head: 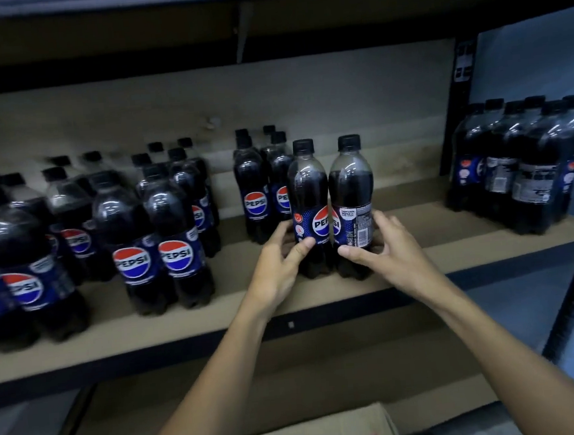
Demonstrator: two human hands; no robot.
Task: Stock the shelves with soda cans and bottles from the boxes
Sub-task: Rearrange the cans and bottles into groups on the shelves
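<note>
The left hand [279,257] grips the left bottle [308,195] and the right hand [386,249] grips the right bottle [351,191], thumbs across the labels. Both stand upright, touching, on a brown board shelf [424,237] in a dim black rack [453,118]. Dark cola, black caps, blue labels

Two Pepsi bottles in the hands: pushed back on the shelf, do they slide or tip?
Probably heavy for size: left bottle and right bottle look nearly full. Tall, narrow, so a high push may tip them. The left hand and right hand grip low at the labels, so they'd likely slide across the shelf.
</note>
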